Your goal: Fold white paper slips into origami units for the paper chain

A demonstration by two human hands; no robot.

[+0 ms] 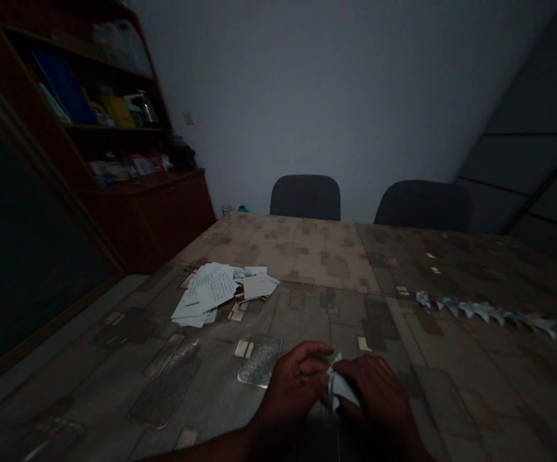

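Close to the near side of the table, both hands meet around a small piece of folded white paper [342, 389]. My left hand [298, 382] pinches its left side with thumb and fingers. On the other side, my right hand [377, 391] is closed over the paper and hides part of it. The folds look pointed, but the dim light blurs their exact shape. Farther right lies a row of folded paper pieces [485, 312] with pointed tips. To the left, a loose pile of paper sheets [214, 289] shows lines of writing on some.
A patterned cloth covers the table [307, 250]. Beyond its far edge stand two dark chairs, one in the middle [305, 196] and one to the right [423, 204]. A wooden cabinet [163, 212] with loaded shelves is at the left. A glass [226, 210] shows by the far left corner.
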